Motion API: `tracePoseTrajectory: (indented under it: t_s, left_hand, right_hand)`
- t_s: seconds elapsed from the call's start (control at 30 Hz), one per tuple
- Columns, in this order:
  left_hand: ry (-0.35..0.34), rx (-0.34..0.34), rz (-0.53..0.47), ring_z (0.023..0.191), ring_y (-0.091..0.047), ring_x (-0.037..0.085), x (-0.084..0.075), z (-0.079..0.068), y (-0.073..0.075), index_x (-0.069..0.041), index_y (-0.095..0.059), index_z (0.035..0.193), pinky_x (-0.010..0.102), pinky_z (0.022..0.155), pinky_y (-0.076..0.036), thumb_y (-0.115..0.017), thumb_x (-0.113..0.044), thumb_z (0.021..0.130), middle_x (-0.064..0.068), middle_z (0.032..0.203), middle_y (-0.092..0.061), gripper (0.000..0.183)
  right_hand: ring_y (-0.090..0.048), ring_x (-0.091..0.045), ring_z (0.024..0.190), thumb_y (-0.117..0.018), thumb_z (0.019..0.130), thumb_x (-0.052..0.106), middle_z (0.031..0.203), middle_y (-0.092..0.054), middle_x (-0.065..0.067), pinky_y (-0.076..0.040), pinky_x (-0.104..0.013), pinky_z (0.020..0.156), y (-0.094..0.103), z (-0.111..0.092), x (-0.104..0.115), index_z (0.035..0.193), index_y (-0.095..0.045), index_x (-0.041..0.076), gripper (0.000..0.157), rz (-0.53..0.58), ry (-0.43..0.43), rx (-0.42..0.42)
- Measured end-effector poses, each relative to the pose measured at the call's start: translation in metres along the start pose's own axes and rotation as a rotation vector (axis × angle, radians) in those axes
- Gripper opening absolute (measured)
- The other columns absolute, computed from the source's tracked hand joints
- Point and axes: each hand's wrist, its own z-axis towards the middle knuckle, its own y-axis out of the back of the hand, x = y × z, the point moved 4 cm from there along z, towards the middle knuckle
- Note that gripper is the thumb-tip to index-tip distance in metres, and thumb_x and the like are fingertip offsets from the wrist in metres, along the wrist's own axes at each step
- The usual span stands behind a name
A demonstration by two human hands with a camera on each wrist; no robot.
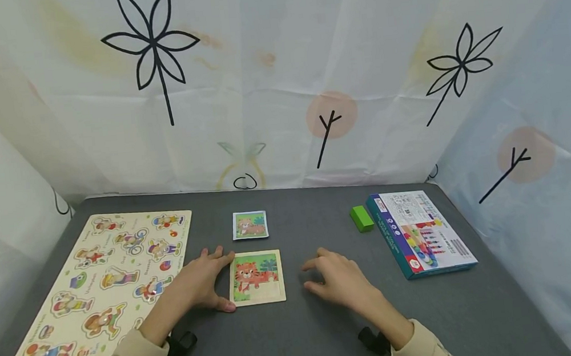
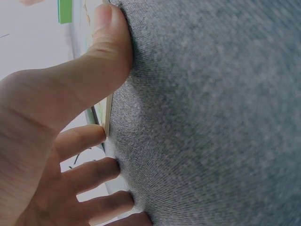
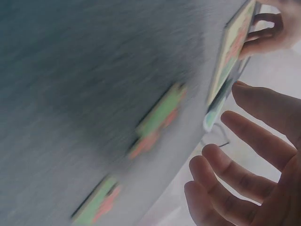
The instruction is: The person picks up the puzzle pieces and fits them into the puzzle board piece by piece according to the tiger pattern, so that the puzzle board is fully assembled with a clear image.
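Note:
A framed picture puzzle [image 1: 256, 278] with a red tiger on green lies flat at the middle of the table; its lower right shows pale board. My left hand [image 1: 206, 282] touches its left edge, the thumb at the near corner and the index finger at the far one. The other fingers spread loosely in the left wrist view. To the puzzle's right, my right hand [image 1: 340, 278] hovers over the table with relaxed fingers and holds nothing. Two blurred green and red pieces [image 3: 161, 113] lie on the table in the right wrist view.
A small tiger picture card [image 1: 250, 225] lies beyond the puzzle. On the left is a large board [image 1: 104, 275] with cartoon figures. A green block [image 1: 361, 218] stands beside a flat box [image 1: 422, 233] at the right. Printed cloth walls [image 1: 266, 88] surround the table's back and sides.

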Motion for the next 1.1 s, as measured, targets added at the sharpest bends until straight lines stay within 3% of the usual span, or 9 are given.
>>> tracePoseTrajectory:
  t_s: [0.2,0.43,0.77,1.1]
  left_hand:
    - [-0.002,-0.005,0.005,0.142,-0.036,0.063,0.000,0.000,0.000,-0.006,-0.052,0.149,0.071,0.109,-0.039,-0.096,-0.052,0.061,0.032,0.156,-0.042,0.109]
    - [-0.009,-0.011,0.002,0.141,-0.037,0.064,0.000,-0.001,0.000,-0.005,-0.052,0.149,0.071,0.108,-0.040,-0.097,-0.051,0.061,0.032,0.156,-0.043,0.109]
    - [-0.014,-0.019,0.000,0.140,-0.038,0.064,-0.001,-0.002,0.001,-0.004,-0.052,0.149,0.071,0.108,-0.040,-0.096,-0.051,0.061,0.032,0.155,-0.044,0.109]
    - [-0.018,-0.026,0.003,0.140,-0.038,0.064,-0.001,-0.002,0.001,-0.005,-0.052,0.149,0.071,0.108,-0.040,-0.096,-0.051,0.061,0.032,0.155,-0.045,0.109]
  right_hand:
    - [-0.045,-0.014,0.069,-0.085,0.084,0.021,0.090,-0.063,-0.006,-0.035,-0.026,0.053,0.000,-0.010,-0.017,0.111,-0.080,0.013,0.029,-0.010,-0.056,0.031]
    - [-0.049,-0.012,0.071,-0.086,0.083,0.024,0.091,-0.065,-0.004,-0.041,-0.028,0.056,-0.007,-0.017,-0.026,0.109,-0.079,0.011,0.030,0.002,-0.036,0.049]
    - [-0.057,-0.015,0.078,-0.086,0.082,0.020,0.094,-0.068,-0.007,-0.054,-0.041,0.065,-0.011,-0.016,-0.028,0.106,-0.079,0.008,0.028,0.048,-0.034,0.078]
    - [-0.057,-0.017,0.078,-0.084,0.084,0.016,0.093,-0.066,-0.008,-0.054,-0.043,0.065,-0.011,-0.018,-0.026,0.104,-0.075,0.008,0.024,0.074,-0.012,0.099]
